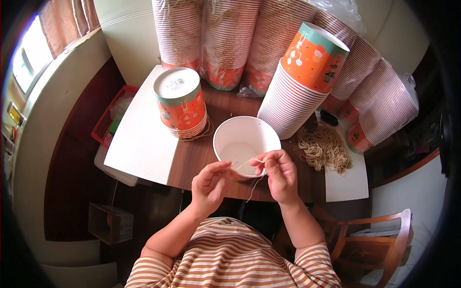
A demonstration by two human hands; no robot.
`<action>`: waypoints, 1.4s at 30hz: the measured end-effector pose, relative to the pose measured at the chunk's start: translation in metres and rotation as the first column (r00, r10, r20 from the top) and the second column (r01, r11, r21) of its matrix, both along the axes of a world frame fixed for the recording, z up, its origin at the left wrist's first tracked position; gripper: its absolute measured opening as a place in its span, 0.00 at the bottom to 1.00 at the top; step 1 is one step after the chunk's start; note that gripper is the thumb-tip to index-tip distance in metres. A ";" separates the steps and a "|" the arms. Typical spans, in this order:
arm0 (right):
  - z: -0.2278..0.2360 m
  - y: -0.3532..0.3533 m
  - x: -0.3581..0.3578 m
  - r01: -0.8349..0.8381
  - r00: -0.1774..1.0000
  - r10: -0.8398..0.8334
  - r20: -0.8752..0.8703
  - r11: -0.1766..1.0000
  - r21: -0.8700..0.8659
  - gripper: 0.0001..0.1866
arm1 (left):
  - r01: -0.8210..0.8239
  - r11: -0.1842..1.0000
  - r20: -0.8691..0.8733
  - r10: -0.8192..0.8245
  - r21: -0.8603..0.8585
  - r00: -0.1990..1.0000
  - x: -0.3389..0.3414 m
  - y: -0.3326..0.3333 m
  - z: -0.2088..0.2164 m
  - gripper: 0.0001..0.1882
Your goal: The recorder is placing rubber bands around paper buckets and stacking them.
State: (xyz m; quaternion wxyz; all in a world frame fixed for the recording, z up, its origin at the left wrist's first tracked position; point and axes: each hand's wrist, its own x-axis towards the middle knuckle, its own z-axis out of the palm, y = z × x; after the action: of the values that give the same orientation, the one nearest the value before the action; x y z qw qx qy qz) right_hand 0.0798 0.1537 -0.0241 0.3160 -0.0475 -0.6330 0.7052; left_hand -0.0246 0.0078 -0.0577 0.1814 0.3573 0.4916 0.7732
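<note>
An open paper bucket (pixel 247 137), white inside, stands on the table before me, with a small hole near its far rim. Over its near rim, my left hand (pixel 210 186) and my right hand (pixel 280 176) pinch a thin beige string (pixel 250 192) stretched between them. One loose tail of the string dangles below the right fingers. Right of the bucket lies a tangled heap of the same kind of string (pixel 326 148). At the left, a short stack of orange-and-green paper buckets (pixel 181 108) sits upside down, with string around its lower rims.
A tall, leaning stack of upturned buckets (pixel 295 103) rises behind the open one. Plastic-wrapped bucket stacks (pixel 228 43) line the table's far side and right. A red basket (pixel 99 130) is beyond the left edge. To the lower right stands a wooden chair (pixel 396 245).
</note>
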 end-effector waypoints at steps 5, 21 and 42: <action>0.016 -0.015 0.013 0.081 0.989 -0.134 0.069 0.858 0.507 0.03 | -0.013 1.000 -0.018 0.013 0.023 1.000 -0.002 0.001 0.002 0.14; 0.009 -0.060 0.013 0.187 0.962 -0.258 0.083 0.853 0.488 0.04 | -0.071 0.993 -0.435 0.022 -0.096 0.900 -0.009 -0.011 -0.009 0.10; 0.027 -0.008 -0.019 0.048 0.976 -0.210 0.066 0.498 0.866 0.10 | 0.158 0.982 0.192 -0.136 -0.104 0.972 -0.003 -0.016 0.000 0.12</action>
State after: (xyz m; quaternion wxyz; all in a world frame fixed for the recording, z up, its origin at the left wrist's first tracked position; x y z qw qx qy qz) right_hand 0.0610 0.1459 0.0028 0.2971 0.0108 -0.9168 0.2667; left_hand -0.0276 -0.0079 -0.0580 0.3038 0.3083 0.4898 0.7568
